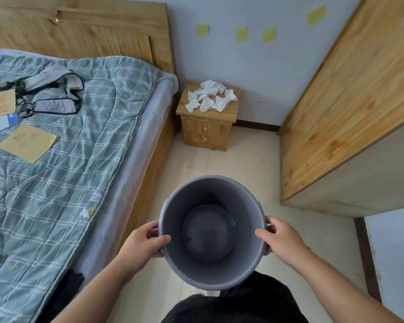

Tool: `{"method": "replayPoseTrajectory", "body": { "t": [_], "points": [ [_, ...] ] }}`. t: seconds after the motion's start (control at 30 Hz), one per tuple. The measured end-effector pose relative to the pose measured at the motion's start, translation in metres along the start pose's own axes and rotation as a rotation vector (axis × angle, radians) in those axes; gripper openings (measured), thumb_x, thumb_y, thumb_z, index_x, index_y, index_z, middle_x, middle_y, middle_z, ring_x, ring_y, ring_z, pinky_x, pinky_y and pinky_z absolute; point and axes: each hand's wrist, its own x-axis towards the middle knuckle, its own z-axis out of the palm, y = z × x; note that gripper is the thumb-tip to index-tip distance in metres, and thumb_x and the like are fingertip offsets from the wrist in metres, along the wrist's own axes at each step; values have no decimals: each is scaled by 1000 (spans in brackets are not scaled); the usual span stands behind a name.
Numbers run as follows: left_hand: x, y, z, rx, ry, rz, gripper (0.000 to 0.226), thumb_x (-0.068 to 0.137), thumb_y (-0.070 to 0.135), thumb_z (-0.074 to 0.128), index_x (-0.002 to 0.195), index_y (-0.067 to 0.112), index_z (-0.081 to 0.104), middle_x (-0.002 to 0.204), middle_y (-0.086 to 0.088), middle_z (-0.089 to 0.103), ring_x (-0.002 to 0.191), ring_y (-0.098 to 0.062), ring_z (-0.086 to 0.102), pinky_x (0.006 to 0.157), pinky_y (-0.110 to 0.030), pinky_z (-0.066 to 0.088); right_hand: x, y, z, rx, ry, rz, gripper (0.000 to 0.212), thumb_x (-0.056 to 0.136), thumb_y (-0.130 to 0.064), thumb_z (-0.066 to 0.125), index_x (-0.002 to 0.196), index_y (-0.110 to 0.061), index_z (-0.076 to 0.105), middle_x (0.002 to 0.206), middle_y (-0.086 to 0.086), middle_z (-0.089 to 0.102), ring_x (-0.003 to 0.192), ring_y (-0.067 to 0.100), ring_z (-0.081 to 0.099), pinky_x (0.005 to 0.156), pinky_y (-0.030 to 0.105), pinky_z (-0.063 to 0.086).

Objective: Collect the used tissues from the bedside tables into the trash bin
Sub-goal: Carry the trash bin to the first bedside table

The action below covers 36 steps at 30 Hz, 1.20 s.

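Both your hands, left hand and right hand, grip trash bin rim; bin seemingly empty. Tissues straight ahead on bedside table, well apart.

Both hands are gripping the trash bin by its rim, left hand and right hand on opposite sides. Well beyond the grip, tissues are lying on the bedside table; the bed is lying left.
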Motion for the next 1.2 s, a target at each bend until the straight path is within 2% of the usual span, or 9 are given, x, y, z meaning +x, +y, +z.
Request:
{"method": "replayPoseTrajectory", "body": {
  "t": [0.27,0.37,0.47,0.8,0.9,1.03,1.2],
  "points": [
    [97,59,-18,16,-30,-31,36,87,26,80,121,31,69,107,9,82,93,-16,80,74,-31,66,86,-47,-24,19,50,4,18,85,-25,64,99,-33,72,78,-3,78,61,17,73,53,26,58],
    [141,81,-19,45,-15,-64,33,91,21,80,121,27,68,107,3,82,91,-17,80,72,-31,67,132,-62,-34,17,44,16,17,88,-22,63,98,-33,72,76,-5,78,58,14,72,49,19,54],
    [186,109,-26,44,10,-75,32,92,18,80,121,24,69,107,-1,82,89,-21,81,75,-39,68,184,-85,-46,25,27,22,17,90,-18,63,98,-31,72,76,-4,78,55,11,70,46,17,52],
    [294,190,-58,-34,64,-67,31,93,20,80,122,26,69,107,5,84,92,-18,81,75,-36,68,313,-177,-81,12,16,25,13,88,-20,64,96,-29,69,73,-5,77,51,11,68,46,21,53],
    [329,207,-71,-32,37,-74,31,94,18,79,121,27,69,107,5,84,91,-17,81,71,-30,66,342,-193,-77,1,23,61,10,91,-23,63,97,-30,67,74,-7,76,54,11,69,45,19,51],
    [382,223,-93,-9,-21,-87,30,95,14,78,121,24,68,106,3,84,90,-20,81,74,-34,67,378,-210,-64,23,61,120,10,95,-23,62,99,-32,66,77,-4,76,58,11,70,48,19,53],
    [445,231,-119,64,-133,-122,34,94,18,80,124,26,66,110,5,83,97,-18,81,83,-40,67,415,-218,-48,45,72,169,15,95,-24,61,101,-36,66,81,-19,75,64,5,71,47,15,51]
  ]
}}
